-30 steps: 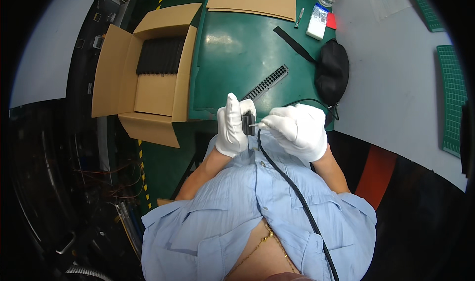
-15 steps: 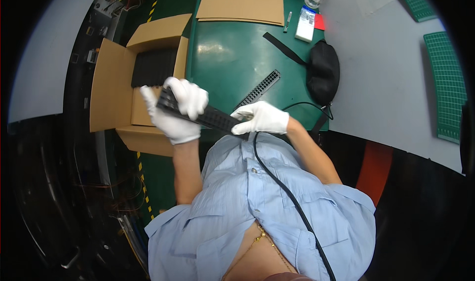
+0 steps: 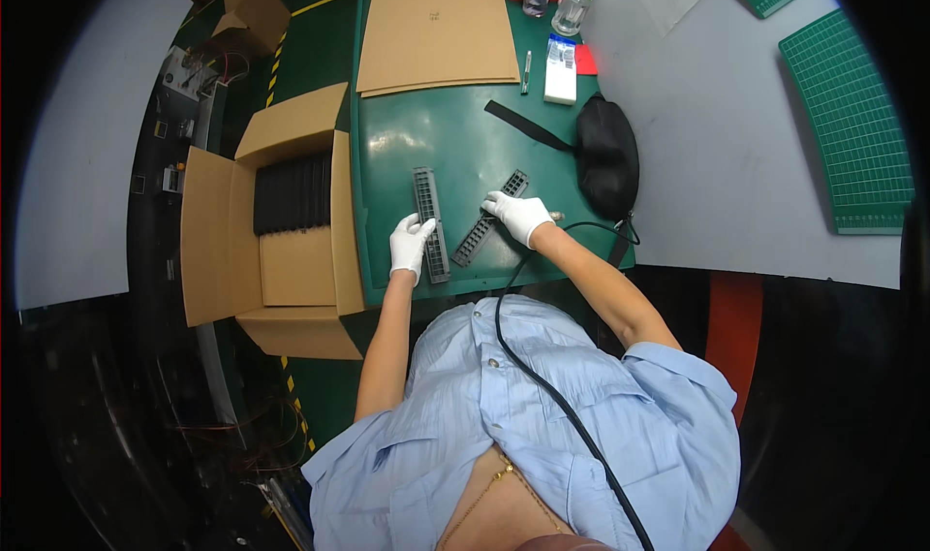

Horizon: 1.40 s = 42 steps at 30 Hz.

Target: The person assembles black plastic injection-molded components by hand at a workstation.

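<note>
My left hand [image 3: 409, 246], in a white glove, grips the edge of a long black plastic strip with rows of square cells [image 3: 426, 197]. That strip stands nearly straight away from me on the green table [image 3: 387, 178]. To its right a second slotted black strip [image 3: 472, 242] lies aslant, its far end toward the right. My gloved right hand [image 3: 520, 218] is closed over the upper half of this second strip, with its thumb and fingers at the strip's edges. The near ends of the strips lie close together.
Left of the table is an open cardboard box [image 3: 208, 241] with several black strips [image 3: 293, 194] inside. Flat cardboard [image 3: 436, 37] lies at the back. On the right are a black pouch [image 3: 607, 158], a white-and-blue packet [image 3: 560, 69], a pen [image 3: 527, 72] and a black cable [image 3: 567, 386].
The strip held by both hands above the table edge is now down on the table under my left hand. My right hand has moved away to the other strip.
</note>
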Motion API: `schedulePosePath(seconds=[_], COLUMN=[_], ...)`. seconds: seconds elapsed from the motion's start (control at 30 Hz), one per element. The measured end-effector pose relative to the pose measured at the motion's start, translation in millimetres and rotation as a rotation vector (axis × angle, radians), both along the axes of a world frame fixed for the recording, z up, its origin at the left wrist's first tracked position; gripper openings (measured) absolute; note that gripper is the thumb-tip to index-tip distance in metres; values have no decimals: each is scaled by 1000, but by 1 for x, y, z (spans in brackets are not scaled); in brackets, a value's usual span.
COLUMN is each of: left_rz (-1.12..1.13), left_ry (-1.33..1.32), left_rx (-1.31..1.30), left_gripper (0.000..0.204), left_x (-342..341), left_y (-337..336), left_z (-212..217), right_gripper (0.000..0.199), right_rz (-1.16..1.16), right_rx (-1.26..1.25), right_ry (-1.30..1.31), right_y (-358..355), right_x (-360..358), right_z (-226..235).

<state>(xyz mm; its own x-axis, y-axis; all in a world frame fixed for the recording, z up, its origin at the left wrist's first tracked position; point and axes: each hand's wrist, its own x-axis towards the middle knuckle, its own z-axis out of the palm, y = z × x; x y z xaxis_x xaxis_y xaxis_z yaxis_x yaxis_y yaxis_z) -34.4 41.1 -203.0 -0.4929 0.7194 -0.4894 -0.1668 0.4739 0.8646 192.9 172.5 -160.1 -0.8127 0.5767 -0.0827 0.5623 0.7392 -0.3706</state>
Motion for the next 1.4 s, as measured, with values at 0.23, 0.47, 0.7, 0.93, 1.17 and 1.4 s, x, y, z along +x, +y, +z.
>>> schedulePosePath(seconds=[0.23,0.47,0.7,0.93,1.17,1.4], left_rz=[-68,-154,-488,-116,-237,-296], left_ry=[743,26,-695,-468,670,1277], left_rx=[-206,63,321,374,773,768], left_gripper=[51,61,80,77,51,28], left_x=[-1,8,63,74,65,51], left_y=[9,19,23,4,-2,8], left_z=[-5,103,203,209,208,208], right_gripper=[18,41,40,42,36,28], right_rz=[81,339,530,452,-442,-297], right_rx=[10,147,104,-131,-1086,-402], right_ry=[-193,-50,136,278,450,433], right_y=[14,-2,-40,-48,-60,-90], right_x=[12,29,-4,11,15,8], right_z=[20,164,218,227,248,230])
